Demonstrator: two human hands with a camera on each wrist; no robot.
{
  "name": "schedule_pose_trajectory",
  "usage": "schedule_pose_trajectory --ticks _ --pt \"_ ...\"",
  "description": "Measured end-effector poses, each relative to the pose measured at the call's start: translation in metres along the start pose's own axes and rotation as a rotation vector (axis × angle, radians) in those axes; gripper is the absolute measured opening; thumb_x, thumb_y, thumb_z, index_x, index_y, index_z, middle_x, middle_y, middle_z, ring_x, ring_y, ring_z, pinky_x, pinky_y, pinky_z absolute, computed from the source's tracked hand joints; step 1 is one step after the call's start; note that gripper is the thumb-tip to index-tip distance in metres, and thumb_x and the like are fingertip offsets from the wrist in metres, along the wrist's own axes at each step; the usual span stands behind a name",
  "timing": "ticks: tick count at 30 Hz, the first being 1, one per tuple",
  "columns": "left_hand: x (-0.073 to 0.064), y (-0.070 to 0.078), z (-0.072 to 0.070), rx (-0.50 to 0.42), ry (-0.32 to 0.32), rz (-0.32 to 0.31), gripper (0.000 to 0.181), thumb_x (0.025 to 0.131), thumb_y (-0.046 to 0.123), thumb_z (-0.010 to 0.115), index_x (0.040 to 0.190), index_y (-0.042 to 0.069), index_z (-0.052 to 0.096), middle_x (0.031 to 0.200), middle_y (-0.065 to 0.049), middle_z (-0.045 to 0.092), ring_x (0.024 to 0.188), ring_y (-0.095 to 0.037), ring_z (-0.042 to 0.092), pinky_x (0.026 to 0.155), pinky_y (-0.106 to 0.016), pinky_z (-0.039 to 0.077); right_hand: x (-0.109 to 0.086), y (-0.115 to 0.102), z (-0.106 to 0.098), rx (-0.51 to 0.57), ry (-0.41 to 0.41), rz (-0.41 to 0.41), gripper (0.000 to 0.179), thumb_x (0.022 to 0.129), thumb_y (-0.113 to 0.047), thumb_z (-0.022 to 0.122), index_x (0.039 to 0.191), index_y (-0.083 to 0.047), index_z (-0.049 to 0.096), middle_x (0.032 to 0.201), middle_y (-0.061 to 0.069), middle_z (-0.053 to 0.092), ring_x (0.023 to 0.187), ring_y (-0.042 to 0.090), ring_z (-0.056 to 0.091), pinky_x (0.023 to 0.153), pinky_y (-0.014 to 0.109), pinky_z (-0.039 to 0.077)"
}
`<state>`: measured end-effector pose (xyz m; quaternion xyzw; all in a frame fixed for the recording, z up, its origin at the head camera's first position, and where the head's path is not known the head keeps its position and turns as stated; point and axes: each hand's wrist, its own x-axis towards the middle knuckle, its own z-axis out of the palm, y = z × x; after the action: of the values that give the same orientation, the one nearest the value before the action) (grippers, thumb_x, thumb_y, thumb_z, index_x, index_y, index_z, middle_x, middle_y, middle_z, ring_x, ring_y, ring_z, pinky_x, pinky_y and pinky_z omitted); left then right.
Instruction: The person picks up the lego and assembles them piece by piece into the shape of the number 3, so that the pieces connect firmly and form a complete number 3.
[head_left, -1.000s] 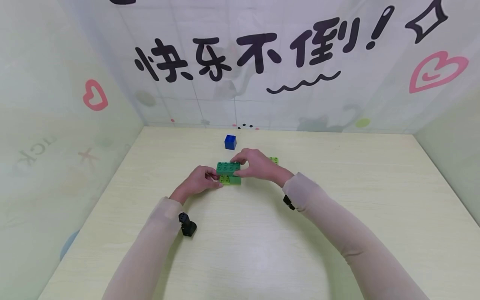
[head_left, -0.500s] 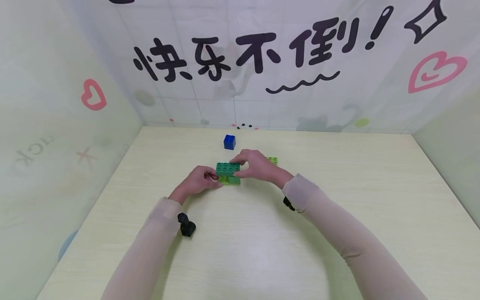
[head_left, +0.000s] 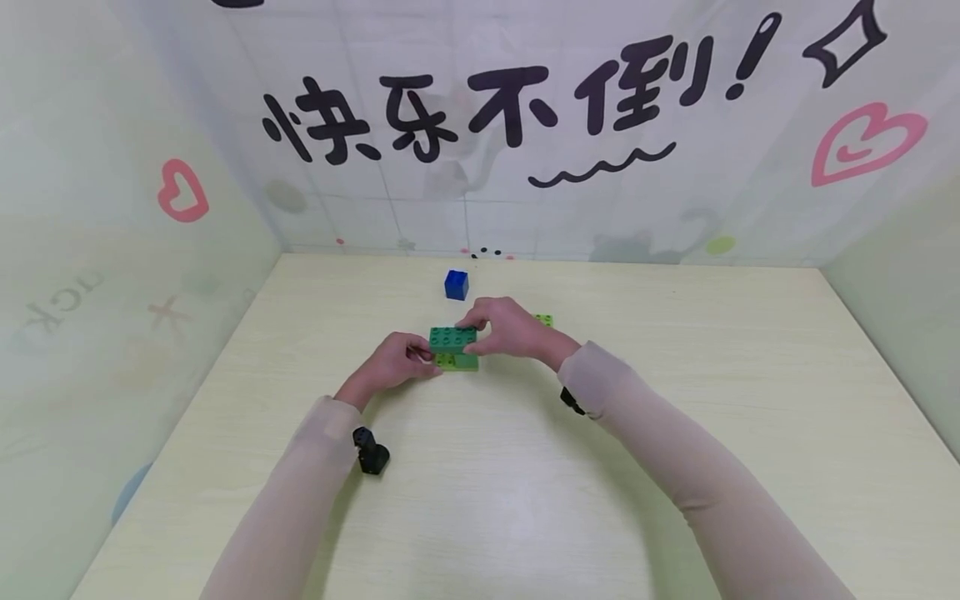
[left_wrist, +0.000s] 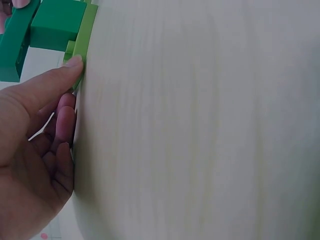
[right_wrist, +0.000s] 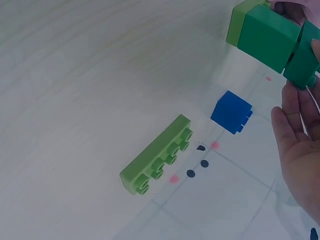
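A flat light green building brick (head_left: 446, 362) lies on the table in front of me. My left hand (head_left: 393, 360) pinches its left end, the thumb on its near side. A green block (left_wrist: 59, 22) stands on this brick's right part, leaving studs bare at the left. My right hand (head_left: 513, 327) grips a dark green building brick (head_left: 448, 337) by its right end, fingers at the back and thumb in front. That dark green brick sits right over the block, studs up, slightly tilted against it in the right wrist view, with a thin gap line between the two.
Behind the hands, a small blue brick (head_left: 456, 285) stands near the back wall. Another light green brick (right_wrist: 156, 155) lies beyond the right hand, mostly covered by it in the head view. Printed cloth walls border the wooden table (head_left: 480, 500).
The head view has shifted very slightly. Both hands keep their holds, and the bricks stay in nearly the same arrangement.
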<state>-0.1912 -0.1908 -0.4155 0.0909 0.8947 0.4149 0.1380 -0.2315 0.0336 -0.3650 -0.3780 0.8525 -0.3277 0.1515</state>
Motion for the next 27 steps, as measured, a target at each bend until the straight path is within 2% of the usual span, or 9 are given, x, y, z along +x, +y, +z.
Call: schedule_pose_trajectory --ticks 11,21,27 --pt "-0.0015 -0.0008 0.0002 -0.01 0.001 0.023 0.027 0.078 0.011 0.073 0.096 -0.005 0.062 0.083 -0.008 0.058 0.073 -0.018 0.049 0.068 -0.029 0.042 -0.0025 0.0022 0.0031 0.063 0.019 0.024 0.041 0.079 -0.019 0.073 0.117 -0.007 0.063 0.099 0.0 0.058 0.097 0.025 0.052 0.079 0.027 0.043" --pt "-0.0033 -0.0021 -0.0028 -0.001 0.001 0.006 0.026 0.078 0.011 0.073 0.097 -0.004 0.062 0.084 -0.009 0.058 0.074 -0.019 0.049 0.068 -0.029 0.041 0.0031 0.0045 0.0061 0.07 0.01 0.019 0.043 0.078 -0.02 0.074 0.117 -0.008 0.062 0.103 0.001 0.059 0.097 0.022 0.053 0.082 0.029 0.043" --pt "0.0 -0.0024 -0.0013 -0.003 -0.009 0.025 0.026 0.078 0.011 0.073 0.096 -0.004 0.062 0.084 -0.008 0.058 0.074 -0.019 0.049 0.069 -0.029 0.041 0.001 0.0054 0.0038 0.065 -0.012 0.034 0.041 0.079 -0.019 0.074 0.117 -0.009 0.061 0.105 0.0 0.059 0.097 0.019 0.054 0.084 0.033 0.044"
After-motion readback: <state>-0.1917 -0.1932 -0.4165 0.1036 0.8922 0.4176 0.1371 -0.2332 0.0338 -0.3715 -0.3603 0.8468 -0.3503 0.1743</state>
